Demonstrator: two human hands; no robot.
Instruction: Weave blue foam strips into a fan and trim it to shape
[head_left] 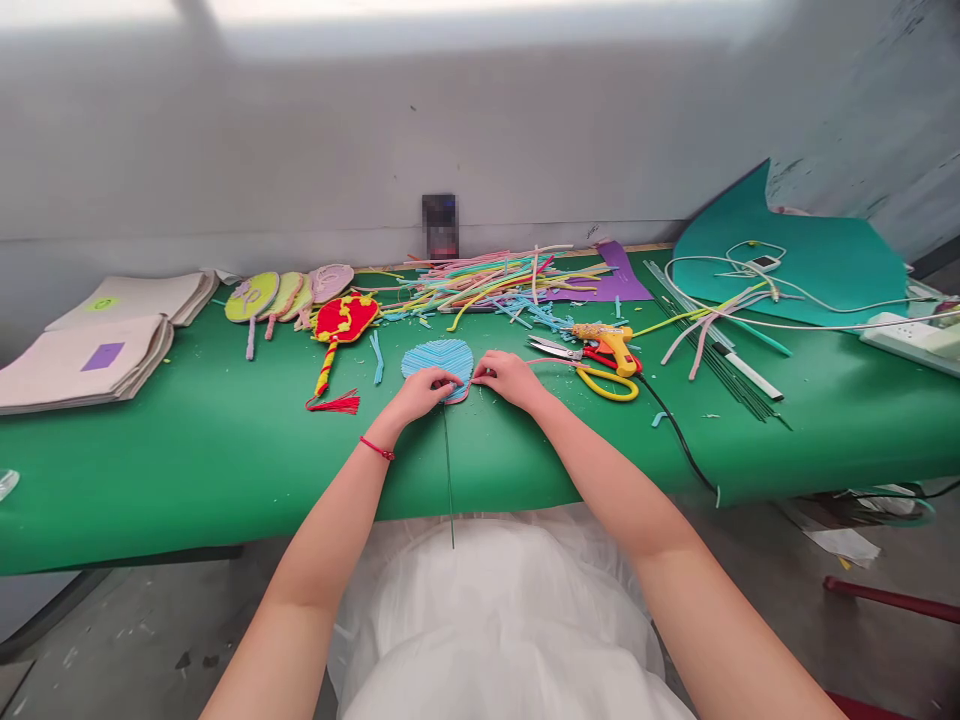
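Observation:
A round fan head covered in light blue pipe cleaners lies on the green table in front of me. A thin dark green wire runs from its bottom, past the table edge. My left hand holds the lower left of the fan head, fingers bent and pressed together over it. At the lower right rim, my right hand pinches a pink pipe cleaner. Its free length reaches right toward the scissors, and part of the pink strand lines the fan's lower edge. The fingertips partly hide where it meets the rim.
Scissors with yellow handles and a yellow glue gun lie to the right. Behind is a pile of coloured pipe cleaners. A red fan, several pale fans and stacked cloth-like sheets sit left. A power strip is far right.

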